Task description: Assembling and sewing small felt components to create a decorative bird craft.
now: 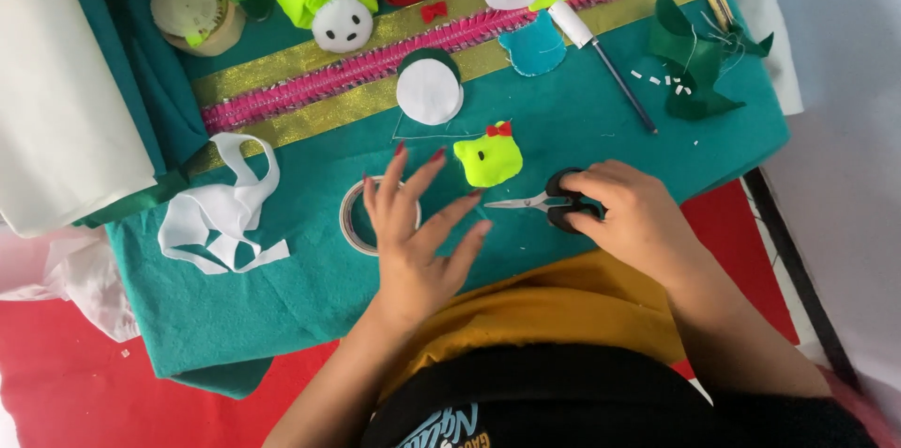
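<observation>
So the little neon felt head (488, 162) with its red bow (499, 129) is cut out already, sitting just far of my scissors (554, 202), right hand (631, 213) gripping the handles, left hand (418, 237) spread open, empty, over the tape roll (355, 215).

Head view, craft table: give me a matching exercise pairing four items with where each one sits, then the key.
Things:
1. scissors
2. tape roll
3. neon yellow felt piece
4. white fabric strips

Places:
A. partly under the fingers of the spread left hand
B. at the left of the teal cloth, away from both hands
C. handles under the right hand, blades pointing left
D. just above the scissor tips, with a small red bow on top

Pairs: 1-C, 2-A, 3-D, 4-B
</observation>
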